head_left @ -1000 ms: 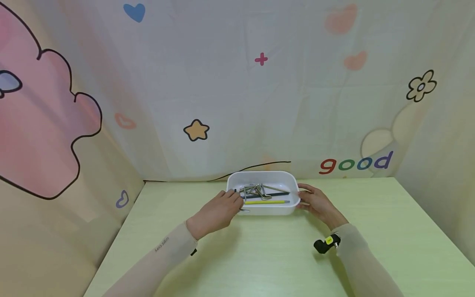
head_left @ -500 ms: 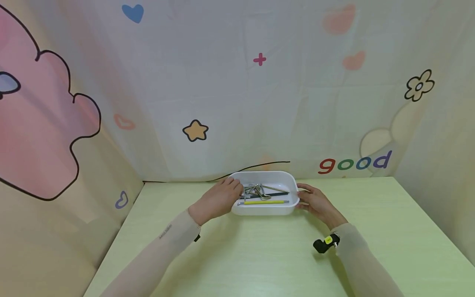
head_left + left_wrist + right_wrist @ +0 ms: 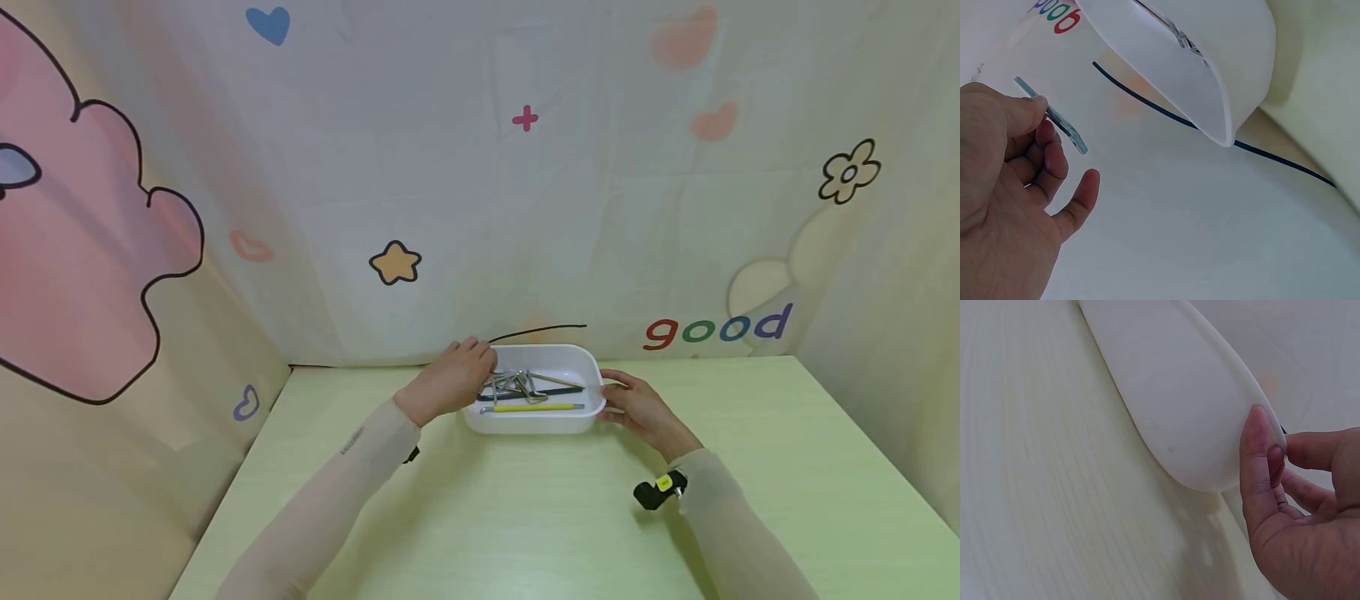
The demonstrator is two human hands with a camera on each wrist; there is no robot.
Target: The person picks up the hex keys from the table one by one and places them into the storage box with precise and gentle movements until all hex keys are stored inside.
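Observation:
My left hand (image 3: 453, 379) is over the left end of a white plastic tray (image 3: 536, 423). Between its thumb and fingers it pinches a slim grey metal tool with a bent tip (image 3: 1066, 128), plain in the left wrist view but hidden in the head view. The little finger stands out loosely. Inside the tray lie several bent metal pieces (image 3: 532, 388), a dark rod (image 3: 558, 392) and a yellow-handled tool with metal ends (image 3: 534, 407). At the tray's right end my right hand (image 3: 641, 410) grips the rim, thumb and fingers against the wall.
The pale wooden table (image 3: 525, 517) stretches in front of the tray and to both sides. Close behind the tray hangs a printed cloth backdrop (image 3: 465, 183). A black wrist camera (image 3: 658, 492) juts from the right sleeve.
My left hand has risen from the tray's near left corner toward its far left, carrying the metal tool. The yellow tool's left end has come into sight. The right hand and tray stay put.

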